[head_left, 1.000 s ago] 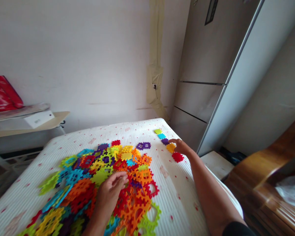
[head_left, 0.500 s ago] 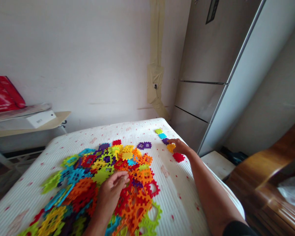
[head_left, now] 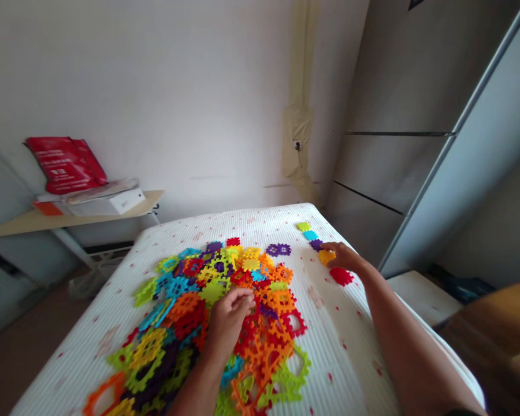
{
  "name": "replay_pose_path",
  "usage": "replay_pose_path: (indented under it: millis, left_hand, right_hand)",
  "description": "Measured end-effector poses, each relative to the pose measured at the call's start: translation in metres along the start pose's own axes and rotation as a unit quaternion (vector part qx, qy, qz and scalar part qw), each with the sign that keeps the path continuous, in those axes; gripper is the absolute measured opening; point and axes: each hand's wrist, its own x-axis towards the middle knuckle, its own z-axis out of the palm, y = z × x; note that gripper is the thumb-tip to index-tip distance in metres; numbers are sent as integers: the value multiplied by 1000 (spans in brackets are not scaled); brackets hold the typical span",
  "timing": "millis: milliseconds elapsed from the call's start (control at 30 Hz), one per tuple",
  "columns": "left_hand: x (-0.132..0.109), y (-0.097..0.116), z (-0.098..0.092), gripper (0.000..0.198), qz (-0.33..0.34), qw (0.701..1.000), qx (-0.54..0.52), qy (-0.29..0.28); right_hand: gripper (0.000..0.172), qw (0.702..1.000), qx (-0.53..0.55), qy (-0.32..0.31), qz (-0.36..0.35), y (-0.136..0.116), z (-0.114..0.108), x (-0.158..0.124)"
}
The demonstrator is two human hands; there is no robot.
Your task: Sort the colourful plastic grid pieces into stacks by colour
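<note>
My right hand (head_left: 346, 257) reaches to the right side of the table, its fingers on a yellow plastic interlocking tile (head_left: 326, 256). That tile lies in a slanting row with a lime green tile (head_left: 303, 226), a blue tile (head_left: 311, 235), a purple tile (head_left: 316, 245) and a red tile (head_left: 341, 276). The index fingertip is close to the purple one. Above the heap of toothed tiles (head_left: 216, 292), my left hand (head_left: 230, 316) hovers with loosely curled fingers, the thumb a little apart, and nothing visible in it.
A white quilted cover (head_left: 329, 329) lies over the table. Two purple window-shaped tiles (head_left: 278, 249) sit apart from the heap. Past the right edge stands a tall grey refrigerator (head_left: 372, 167). At left, a side table (head_left: 147, 205) holds a white box (head_left: 112, 202) and a red bag (head_left: 65, 164).
The view has turned left, so everything appears farther right. Both hands stay in nearly the same places over the heap and the row of tiles.
</note>
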Motion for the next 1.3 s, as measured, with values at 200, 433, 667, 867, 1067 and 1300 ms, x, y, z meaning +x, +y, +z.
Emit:
replay_pose_path:
  millis: [200,433,667,867,1067,1300]
  left_hand:
    - [-1,2,2,29,4,1000,-4,-2]
    - [-1,1,3,28,9,1000,-9,-9]
    - [-8,25,-1,25,56,998,-29,-1]
    - [-11,56,-10,25,92,992,-85,7]
    - [1,86,-23,21,133,977,-162,29]
    - [-1,93,-62,25,162,979,-70,100]
  right_hand:
    - [61,999,-34,-10,6,8,5,4]
    - [52,997,-35,35,-58,4,-7,2]
    - [38,985,-13,87,-148,-65,15,4]
    - [42,990,-29,58,-125,-116,53,29]
    - [41,997,-31,59,-48,-123,81,47]
    - [32,996,-11,63,-55,-108,80,39]
